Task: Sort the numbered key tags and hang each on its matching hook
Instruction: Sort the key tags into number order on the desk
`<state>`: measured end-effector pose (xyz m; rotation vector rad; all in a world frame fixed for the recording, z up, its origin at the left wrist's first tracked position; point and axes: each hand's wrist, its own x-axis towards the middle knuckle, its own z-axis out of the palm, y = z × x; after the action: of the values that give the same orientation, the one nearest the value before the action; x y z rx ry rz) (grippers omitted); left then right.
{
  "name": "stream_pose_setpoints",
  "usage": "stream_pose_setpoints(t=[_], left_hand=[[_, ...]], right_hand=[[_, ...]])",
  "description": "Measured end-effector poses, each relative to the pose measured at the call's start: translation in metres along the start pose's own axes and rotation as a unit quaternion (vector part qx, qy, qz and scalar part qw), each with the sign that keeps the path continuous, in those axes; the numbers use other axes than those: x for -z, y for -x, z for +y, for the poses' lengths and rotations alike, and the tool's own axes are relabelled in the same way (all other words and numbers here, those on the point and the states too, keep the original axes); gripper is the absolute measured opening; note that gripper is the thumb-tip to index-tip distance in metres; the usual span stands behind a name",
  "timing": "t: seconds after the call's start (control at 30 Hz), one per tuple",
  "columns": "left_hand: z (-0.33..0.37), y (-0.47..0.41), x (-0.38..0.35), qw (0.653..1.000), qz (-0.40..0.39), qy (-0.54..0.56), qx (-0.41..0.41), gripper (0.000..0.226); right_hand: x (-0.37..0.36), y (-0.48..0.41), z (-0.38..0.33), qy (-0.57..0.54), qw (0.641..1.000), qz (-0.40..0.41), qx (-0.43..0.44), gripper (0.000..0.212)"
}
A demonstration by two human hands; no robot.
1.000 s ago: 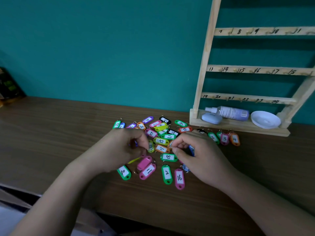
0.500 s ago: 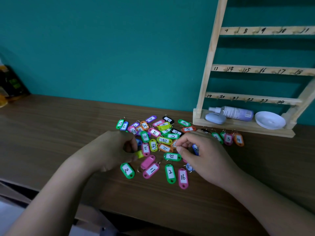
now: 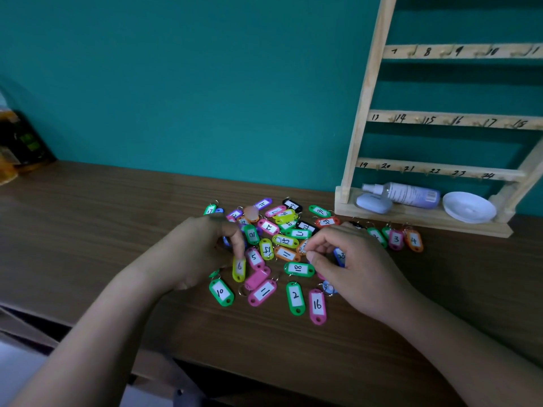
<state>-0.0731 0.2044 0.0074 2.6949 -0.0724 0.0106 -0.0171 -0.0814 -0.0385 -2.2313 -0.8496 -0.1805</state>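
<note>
Teal wall [image 3: 205,83] behind a brown wood-grain table [image 3: 117,230]. Mid-table, a loose heap of coloured key tags [image 3: 282,239], handwritten numbers showing on most. To the right, against the wall, a wooden hook rack [image 3: 440,120] with numbered rails, its base shelf carrying a spray bottle [image 3: 408,193] and a white dish [image 3: 470,207]. Left hand [image 3: 199,254] curled, one fingertip down on the yellow tag 6 [image 3: 239,268]; any grip on it impossible to tell. Right hand [image 3: 355,268] bent over the heap, thumb and forefinger pinching a half-hidden orange tag [image 3: 302,246] just above green tag 18 [image 3: 299,268].
</note>
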Motion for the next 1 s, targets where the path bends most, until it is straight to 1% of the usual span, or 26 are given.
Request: stream_pose_setpoints(t=[0.13, 0.23, 0.33, 0.43, 0.5, 0.6, 0.73, 0.8, 0.9, 1.0], left_hand=[[0.008, -0.001, -0.003, 0.992, 0.062, 0.087, -0.067, 0.038], [0.019, -0.003, -0.011, 0.985, 0.086, 0.118, -0.095, 0.037], [0.025, -0.004, -0.016, 0.985, 0.068, 0.119, -0.105, 0.036], [0.019, -0.004, -0.012, 0.991, 0.043, 0.089, -0.093, 0.037], [0.011, -0.004, -0.007, 0.992, 0.057, 0.085, -0.077, 0.035], [0.012, -0.004, -0.006, 0.985, 0.095, 0.125, -0.072, 0.031], [0.035, -0.003, -0.022, 0.975, 0.103, 0.154, -0.124, 0.031], [0.044, -0.005, -0.028, 0.972, 0.107, 0.148, -0.145, 0.031], [0.049, -0.007, -0.034, 0.968, 0.106, 0.154, -0.166, 0.03], [0.045, -0.01, -0.034, 0.965, 0.091, 0.19, -0.158, 0.027]], right_hand=[[-0.001, 0.0, -0.003, -0.023, 1.0, 0.004, 0.007, 0.009], [-0.001, 0.0, -0.006, -0.059, 0.998, 0.001, -0.004, 0.01], [-0.001, 0.001, -0.007, -0.075, 0.997, -0.013, -0.007, 0.019], [0.0, 0.002, -0.006, -0.062, 0.998, -0.019, -0.01, 0.018], [0.0, 0.002, -0.005, -0.057, 0.998, -0.018, -0.013, 0.016], [-0.001, 0.001, -0.007, -0.075, 0.997, -0.016, -0.016, 0.015], [-0.004, 0.001, -0.009, -0.125, 0.992, -0.022, -0.029, 0.027], [-0.004, 0.0, -0.009, -0.147, 0.988, -0.023, -0.04, 0.031], [-0.001, -0.001, -0.009, -0.185, 0.98, -0.027, -0.06, 0.027], [0.0, -0.001, -0.007, -0.199, 0.978, -0.021, -0.061, 0.022]])
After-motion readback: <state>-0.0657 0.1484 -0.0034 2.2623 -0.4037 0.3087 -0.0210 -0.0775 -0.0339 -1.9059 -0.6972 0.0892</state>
